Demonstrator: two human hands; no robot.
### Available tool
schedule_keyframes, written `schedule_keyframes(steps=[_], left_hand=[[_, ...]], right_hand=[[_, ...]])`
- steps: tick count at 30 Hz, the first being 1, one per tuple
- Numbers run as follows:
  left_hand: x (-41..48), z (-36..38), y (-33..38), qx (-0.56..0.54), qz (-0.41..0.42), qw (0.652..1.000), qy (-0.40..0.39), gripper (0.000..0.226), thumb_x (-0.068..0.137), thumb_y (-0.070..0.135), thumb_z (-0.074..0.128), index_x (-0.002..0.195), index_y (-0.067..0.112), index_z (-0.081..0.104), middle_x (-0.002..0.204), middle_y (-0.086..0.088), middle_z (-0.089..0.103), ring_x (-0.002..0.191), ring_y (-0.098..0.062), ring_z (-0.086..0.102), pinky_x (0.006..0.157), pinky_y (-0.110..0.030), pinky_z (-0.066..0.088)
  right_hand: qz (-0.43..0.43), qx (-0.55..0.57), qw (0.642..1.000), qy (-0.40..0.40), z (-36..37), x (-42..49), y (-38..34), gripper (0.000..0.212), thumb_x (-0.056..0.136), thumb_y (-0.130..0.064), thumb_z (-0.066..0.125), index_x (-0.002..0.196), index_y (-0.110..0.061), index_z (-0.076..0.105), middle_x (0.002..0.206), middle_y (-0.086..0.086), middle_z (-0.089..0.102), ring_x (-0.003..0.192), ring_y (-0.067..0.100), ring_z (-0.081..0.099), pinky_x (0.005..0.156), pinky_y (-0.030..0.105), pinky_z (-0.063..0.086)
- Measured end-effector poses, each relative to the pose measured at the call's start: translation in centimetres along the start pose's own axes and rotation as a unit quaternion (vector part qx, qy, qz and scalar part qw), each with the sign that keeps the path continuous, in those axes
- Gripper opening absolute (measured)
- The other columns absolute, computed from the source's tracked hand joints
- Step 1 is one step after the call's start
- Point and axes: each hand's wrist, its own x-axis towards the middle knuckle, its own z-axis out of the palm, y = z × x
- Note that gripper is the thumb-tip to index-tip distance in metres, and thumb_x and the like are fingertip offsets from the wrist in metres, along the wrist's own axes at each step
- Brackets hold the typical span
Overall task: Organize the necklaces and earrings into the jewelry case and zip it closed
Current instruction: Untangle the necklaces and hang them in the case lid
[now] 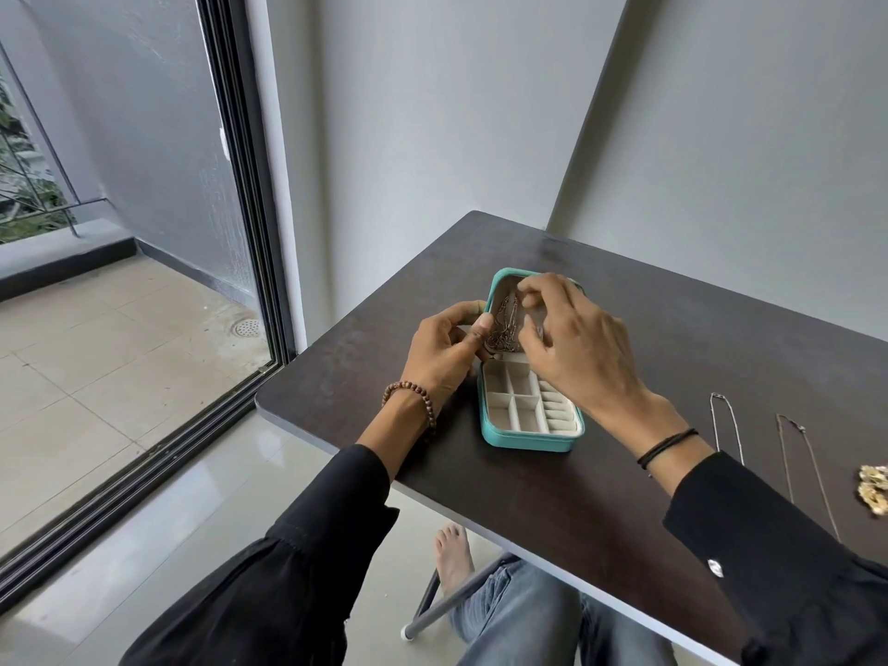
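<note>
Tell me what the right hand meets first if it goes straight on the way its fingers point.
Probably the necklace chains bunched in the jewelry case's raised lid, ahead of the right hand's fingers, with the left hand just beyond. Depth is unclear.

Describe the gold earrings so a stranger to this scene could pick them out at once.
Start at the dark brown table, with the open teal jewelry case in its middle. Move right past the two thin chain necklaces laid out in long loops. Just beyond them, at the picture's right edge, lie the gold earrings: a chunky, bright pair, unlike the fine pale chains beside them.
</note>
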Motion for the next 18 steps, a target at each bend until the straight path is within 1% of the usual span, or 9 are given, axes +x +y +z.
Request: schedule_keyframes(steps=[2,4,8,9,11,14,15,17,18], left_hand=[[0.1,0.0,-0.2,0.005,-0.002,1.0,0.002,0.024,0.1,0.023,0.059,0.118,0.008,0.068,0.085,-0.015,0.071,0.059,-0.011,0.057,0.047,-0.023,0.049],[0.2,0.0,-0.3,0.013,-0.005,1.0,0.012,0.022,0.1,0.025,0.059,0.114,0.011,0.07,0.078,-0.005,0.067,0.05,-0.007,0.05,0.047,-0.025,0.047],[0.3,0.0,-0.5,0.025,-0.013,0.999,0.03,0.025,0.099,0.033,0.061,0.109,0.012,0.071,0.081,-0.005,0.072,0.043,-0.008,0.046,0.05,-0.026,0.045],[0.3,0.0,-0.5,0.029,-0.017,0.999,0.033,0.026,0.099,0.035,0.061,0.107,0.013,0.072,0.079,-0.001,0.072,0.042,-0.009,0.046,0.05,-0.027,0.045],[0.4,0.0,-0.4,0.035,-0.028,0.998,0.041,0.026,0.098,0.037,0.062,0.105,0.014,0.073,0.067,0.009,0.068,0.04,-0.009,0.046,0.05,-0.026,0.044],[0.3,0.1,-0.1,0.04,-0.039,0.997,0.058,0.024,0.098,0.033,0.063,0.103,0.012,0.074,0.052,0.015,0.061,0.038,-0.006,0.047,0.046,-0.021,0.044],[0.2,0.1,0.0,0.038,-0.041,0.997,0.06,0.023,0.098,0.031,0.063,0.104,0.011,0.074,0.051,0.015,0.06,0.038,-0.004,0.047,0.045,-0.019,0.044],[0.2,0.1,0.4,0.039,-0.048,0.997,0.054,0.022,0.098,0.027,0.063,0.107,0.009,0.073,0.059,0.013,0.062,0.04,-0.001,0.049,0.046,-0.017,0.046],[0.3,0.1,0.5,0.038,-0.056,0.996,0.049,0.023,0.098,0.026,0.063,0.108,0.008,0.072,0.063,0.009,0.063,0.042,-0.001,0.051,0.047,-0.017,0.046]], right_hand=[[0.024,0.007,1.0,-0.017,0.3,-0.8,0.1,0.03,0.086,-0.009,0.066,0.114,-0.016,0.059,0.1,-0.006,0.07,0.069,0.023,0.068,0.055,0.029,0.048],[0.054,0.028,0.997,-0.041,0.5,-1.4,0.2,0.032,0.085,-0.01,0.067,0.114,-0.019,0.058,0.099,-0.008,0.071,0.074,0.02,0.069,0.06,0.029,0.047],[0.101,0.066,0.991,-0.065,0.3,-1.9,0.1,0.031,0.086,-0.012,0.064,0.114,-0.023,0.058,0.095,-0.014,0.071,0.076,0.009,0.059,0.064,0.032,0.052],[0.105,0.071,0.989,-0.071,0.4,-2.1,0.0,0.03,0.086,-0.012,0.063,0.114,-0.024,0.059,0.094,-0.014,0.071,0.079,0.008,0.059,0.065,0.032,0.052],[0.107,0.083,0.987,-0.09,0.4,-2.4,-0.2,0.03,0.088,-0.012,0.061,0.114,-0.026,0.06,0.095,-0.015,0.072,0.087,0.007,0.062,0.068,0.031,0.052],[0.116,0.106,0.982,-0.105,0.6,-2.7,-0.3,0.03,0.089,-0.013,0.06,0.115,-0.027,0.059,0.1,-0.015,0.073,0.089,0.002,0.058,0.071,0.032,0.056],[0.12,0.112,0.981,-0.106,0.6,-2.8,-0.3,0.029,0.089,-0.014,0.06,0.115,-0.026,0.059,0.101,-0.016,0.074,0.091,0.001,0.057,0.071,0.033,0.056],[0.126,0.113,0.98,-0.106,0.4,-3.0,-0.3,0.025,0.089,-0.015,0.06,0.112,-0.026,0.059,0.099,-0.016,0.073,0.098,0.003,0.058,0.071,0.035,0.056],[0.127,0.111,0.98,-0.105,0.2,-3.1,-0.3,0.023,0.089,-0.017,0.061,0.11,-0.026,0.06,0.098,-0.015,0.072,0.101,0.005,0.059,0.071,0.036,0.057]])
